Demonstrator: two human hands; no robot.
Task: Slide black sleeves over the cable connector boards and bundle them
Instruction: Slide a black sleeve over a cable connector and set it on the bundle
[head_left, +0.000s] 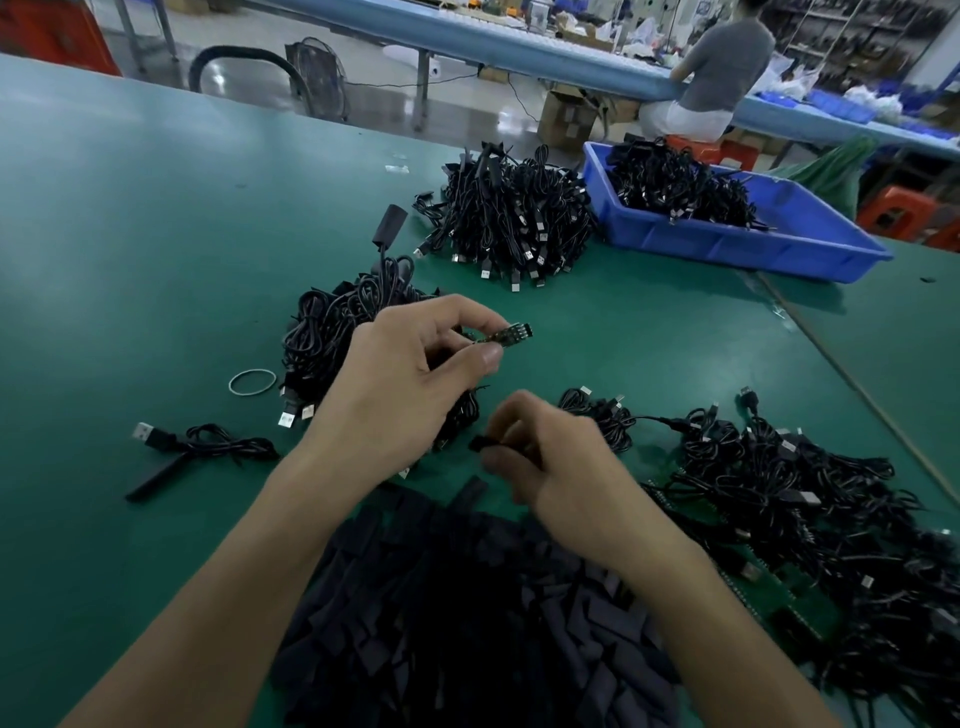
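My left hand pinches a small connector board between thumb and forefinger, its bare end pointing right. Its cable hangs hidden under the hand. My right hand, a little lower and to the right, pinches a black sleeve with curled fingers. The sleeve and the board are apart. A heap of loose black sleeves lies in front of me. Coiled cables with bare boards are piled at the right.
A pile of cables lies behind my left hand, with a rubber band and one sleeved cable to its left. Bundled cables and a blue bin of cables stand farther back. A person sits at another bench.
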